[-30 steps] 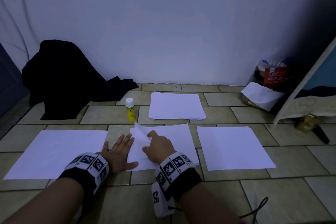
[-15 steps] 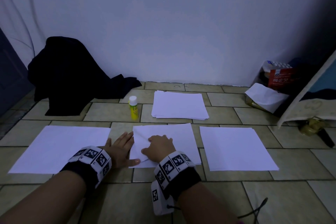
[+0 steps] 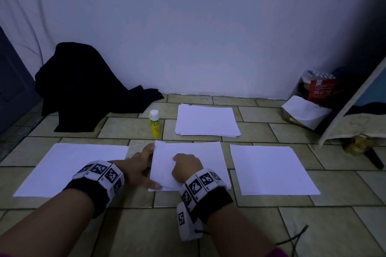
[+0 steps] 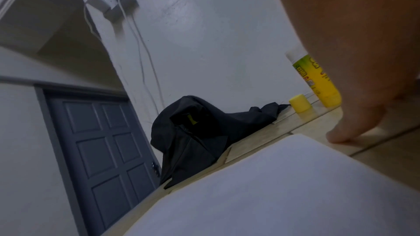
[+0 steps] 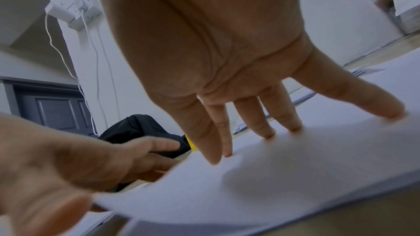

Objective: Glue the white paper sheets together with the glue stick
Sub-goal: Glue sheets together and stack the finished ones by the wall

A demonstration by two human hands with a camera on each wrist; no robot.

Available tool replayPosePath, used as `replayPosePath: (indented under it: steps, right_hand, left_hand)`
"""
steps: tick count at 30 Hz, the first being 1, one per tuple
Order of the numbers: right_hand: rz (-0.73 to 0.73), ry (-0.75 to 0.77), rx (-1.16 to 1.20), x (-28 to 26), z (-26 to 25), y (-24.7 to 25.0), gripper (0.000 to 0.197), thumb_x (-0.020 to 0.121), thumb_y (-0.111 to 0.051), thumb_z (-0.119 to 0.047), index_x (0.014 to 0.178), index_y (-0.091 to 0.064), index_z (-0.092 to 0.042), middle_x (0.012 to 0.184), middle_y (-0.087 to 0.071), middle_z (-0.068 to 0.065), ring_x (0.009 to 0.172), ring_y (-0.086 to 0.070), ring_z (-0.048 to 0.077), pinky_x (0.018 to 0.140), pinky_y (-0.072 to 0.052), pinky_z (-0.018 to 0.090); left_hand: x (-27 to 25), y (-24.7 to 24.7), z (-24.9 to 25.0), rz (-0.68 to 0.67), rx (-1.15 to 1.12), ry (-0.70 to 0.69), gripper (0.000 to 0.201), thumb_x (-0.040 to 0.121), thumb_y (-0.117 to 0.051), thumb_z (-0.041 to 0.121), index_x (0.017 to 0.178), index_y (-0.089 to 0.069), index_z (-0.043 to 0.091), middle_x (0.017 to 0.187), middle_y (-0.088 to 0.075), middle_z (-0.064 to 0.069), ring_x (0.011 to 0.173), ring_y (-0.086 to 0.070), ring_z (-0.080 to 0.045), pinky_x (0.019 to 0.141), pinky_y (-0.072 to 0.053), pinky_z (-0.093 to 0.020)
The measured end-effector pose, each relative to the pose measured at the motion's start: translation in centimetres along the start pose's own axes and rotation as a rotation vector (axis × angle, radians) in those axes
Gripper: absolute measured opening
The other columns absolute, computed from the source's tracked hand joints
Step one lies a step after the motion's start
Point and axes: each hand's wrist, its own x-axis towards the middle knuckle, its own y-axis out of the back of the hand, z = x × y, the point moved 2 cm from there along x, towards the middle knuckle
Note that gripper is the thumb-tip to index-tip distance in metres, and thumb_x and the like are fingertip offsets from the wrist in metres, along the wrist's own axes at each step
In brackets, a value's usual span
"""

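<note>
Firmly, right hand [image 3: 186,166], splayed straight, presses the smooth rectangular paper sheet [image 3: 163,160]; left hand [image 3: 136,165] pinches its thin edge.

We count four lots of white paper: left sheet [image 3: 73,167], middle sheets [image 3: 200,152], right sheet [image 3: 271,169], rear stack [image 3: 206,120]. There is one glue stick [image 3: 155,125], one yellow cap [image 4: 299,103] and one dark cloth [image 3: 83,85]. Two hands: left hand [image 3: 137,162], right hand [image 3: 186,165].
</note>
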Motion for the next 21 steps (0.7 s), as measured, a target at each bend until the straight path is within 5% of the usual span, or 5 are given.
replayPosePath:
  steps: [4,7,9,16,21]
  right_hand:
    - [-0.016,-0.03,0.014,-0.1,-0.2,-0.1,0.045,0.091,-0.049,-0.013,0.136,-0.045,-0.016,0.137,-0.048,0.011,0.128,-0.043,0.028,0.11,-0.032,0.041]
    - [-0.04,-0.086,0.071,-0.1,-0.5,-0.2,0.054,0.085,-0.058,-0.016,0.136,-0.042,-0.023,0.133,-0.048,0.011,0.126,-0.042,0.032,0.104,-0.04,0.05]
    - [-0.051,-0.1,0.063,-0.2,-0.7,-0.2,0.058,0.084,-0.061,-0.017,0.137,-0.04,-0.024,0.133,-0.047,0.012,0.127,-0.04,0.035,0.102,-0.04,0.055]
    - [-0.016,-0.053,-0.018,-0.6,-0.7,-0.1,0.052,0.088,-0.058,-0.014,0.136,-0.037,-0.018,0.128,-0.049,0.015,0.123,-0.042,0.036,0.101,-0.041,0.053]
    - [0.036,0.021,-0.147,-1.1,-1.1,0.6,0.045,0.091,-0.056,-0.015,0.132,-0.039,-0.012,0.126,-0.054,0.014,0.119,-0.048,0.032,0.101,-0.038,0.042]
  left_hand:
    - [-0.7,1.1,0.8,-0.039,-0.156,0.016,0.116,0.074,-0.071,0.056,0.151,0.005,0.014,0.151,-0.022,0.005,0.137,-0.026,-0.013,0.107,-0.023,-0.019]
    - [-0.8,1.4,0.9,-0.001,-0.147,0.051,0.075,0.096,-0.053,0.038,0.151,-0.007,0.014,0.157,-0.022,-0.003,0.141,-0.028,-0.018,0.113,-0.024,-0.024]
    - [-0.6,1.3,0.7,0.023,-0.056,0.071,0.067,0.099,-0.051,0.034,0.151,-0.012,0.016,0.157,-0.024,-0.006,0.14,-0.03,-0.02,0.114,-0.026,-0.03]
    - [-0.1,0.6,1.3,0.069,0.195,0.028,0.092,0.084,-0.069,0.045,0.152,-0.012,0.022,0.158,0.008,-0.003,0.146,-0.011,-0.024,0.117,-0.022,-0.035]
    - [0.6,-0.1,1.5,-0.008,0.399,0.085,0.111,0.078,-0.072,0.053,0.154,0.0,0.018,0.161,0.009,0.001,0.147,0.001,-0.027,0.118,-0.02,-0.047]
